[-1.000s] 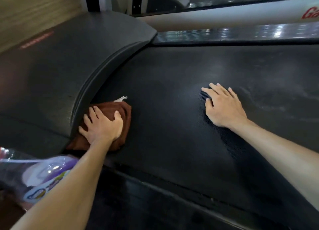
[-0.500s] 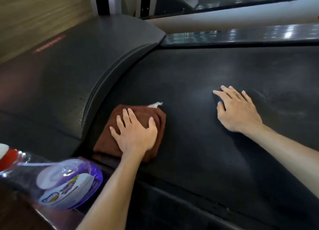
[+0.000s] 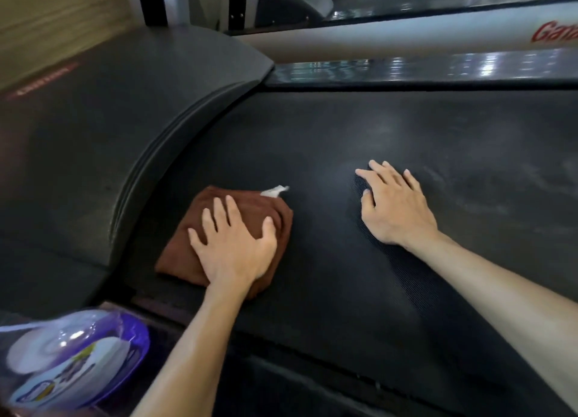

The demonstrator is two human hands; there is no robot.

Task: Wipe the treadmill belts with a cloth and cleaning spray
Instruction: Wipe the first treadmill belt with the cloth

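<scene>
Pressing flat with spread fingers, the left hand point(image 3: 233, 249) pins a folded brown cloth point(image 3: 219, 232) onto the black treadmill belt point(image 3: 328, 135). The right hand point(image 3: 395, 205) rests open-palmed on the belt, apart from it. A purple spray bottle point(image 3: 75, 357) lies below the left forearm.

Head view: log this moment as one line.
left hand flat, pressing brown cloth on belt | right hand flat on bare belt | spray bottle lying bottom left, untouched
</scene>
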